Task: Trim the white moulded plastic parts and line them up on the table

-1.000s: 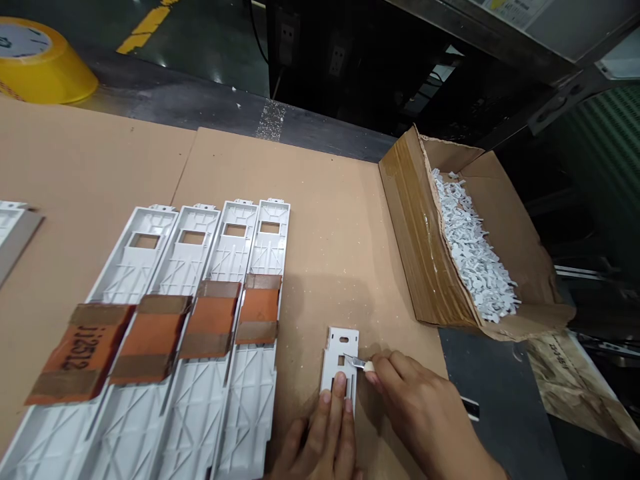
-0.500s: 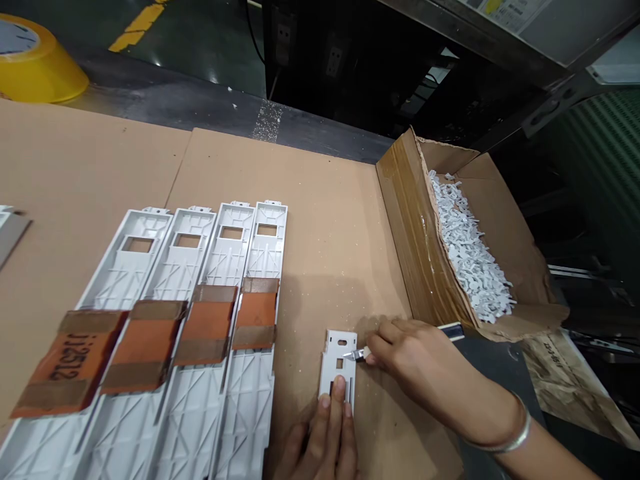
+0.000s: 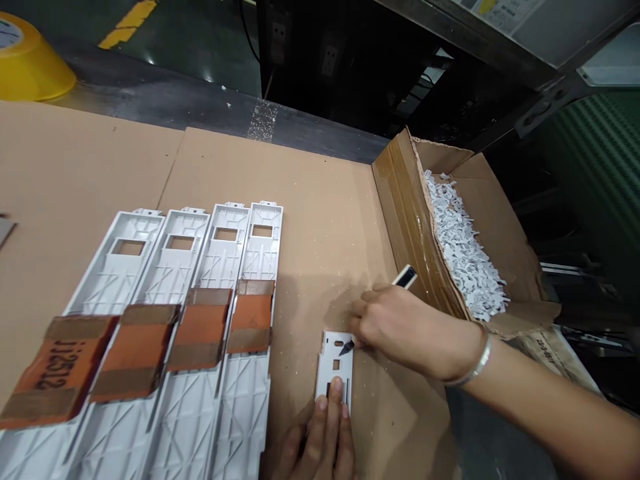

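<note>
A small white plastic plate [image 3: 327, 357] with cut-out slots lies flat on the brown board. My left hand [image 3: 320, 440] presses over its near end and holds it down, fingers together and stretched forward, the thumb side partly hidden. My right hand [image 3: 387, 327] is closed around a utility knife [image 3: 404, 277], whose pale handle end sticks out above the knuckles. The knife's dark blade tip [image 3: 346, 348] touches or hovers just over the plate, between the oval slot and the square hole; which of the two I cannot tell.
Left of my hands lie several long white plastic strips [image 3: 263, 250] with orange taped blocks [image 3: 250, 315] across them. An open cardboard box [image 3: 400, 193] of small white pieces [image 3: 465, 247] stands at the right. Yellow tape [image 3: 43, 70] sits at the far left.
My right hand has turned and shifted left and up, so the knife handle now points more upward. The blade stays over the plate, and my left hand keeps its hold.
</note>
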Tool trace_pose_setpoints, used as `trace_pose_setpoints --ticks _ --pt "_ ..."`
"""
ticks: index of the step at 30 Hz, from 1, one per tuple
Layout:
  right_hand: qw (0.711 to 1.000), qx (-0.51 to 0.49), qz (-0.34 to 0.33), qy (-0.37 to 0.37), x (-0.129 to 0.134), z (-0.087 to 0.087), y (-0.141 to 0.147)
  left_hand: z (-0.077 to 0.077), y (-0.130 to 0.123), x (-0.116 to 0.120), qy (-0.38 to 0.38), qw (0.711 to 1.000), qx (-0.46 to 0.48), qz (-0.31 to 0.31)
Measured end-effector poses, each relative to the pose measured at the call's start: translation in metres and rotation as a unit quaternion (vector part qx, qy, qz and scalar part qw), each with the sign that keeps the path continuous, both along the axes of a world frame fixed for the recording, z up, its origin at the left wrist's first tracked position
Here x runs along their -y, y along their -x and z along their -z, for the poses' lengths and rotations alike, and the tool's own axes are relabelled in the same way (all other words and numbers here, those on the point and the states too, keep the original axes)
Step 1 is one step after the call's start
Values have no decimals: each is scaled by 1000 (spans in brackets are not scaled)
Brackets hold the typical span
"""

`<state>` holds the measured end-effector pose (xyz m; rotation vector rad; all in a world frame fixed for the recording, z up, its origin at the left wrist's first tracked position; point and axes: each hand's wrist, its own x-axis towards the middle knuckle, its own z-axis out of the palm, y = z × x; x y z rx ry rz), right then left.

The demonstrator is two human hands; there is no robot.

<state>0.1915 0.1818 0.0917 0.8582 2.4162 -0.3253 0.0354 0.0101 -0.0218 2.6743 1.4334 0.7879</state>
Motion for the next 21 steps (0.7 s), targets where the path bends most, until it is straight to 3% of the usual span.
trace_pose_setpoints --ticks 5,9,13,17,21 --pt "997 23 -71 6 -24 -2 30 2 -1 0 -15 1000 4 -6" --pt "994 23 -105 13 -24 -1 52 3 -2 0 -17 1000 3 -11" --pt "989 -29 -140 -36 -18 -6 45 2 -1 0 -8 1000 4 -4" --pt "990 -75 -95 -69 -10 -19 12 0 0 -1 -10 1000 5 -2" --pt "985 -78 34 -150 11 -20 -20 -1 0 -1 -10 1000 6 -3"
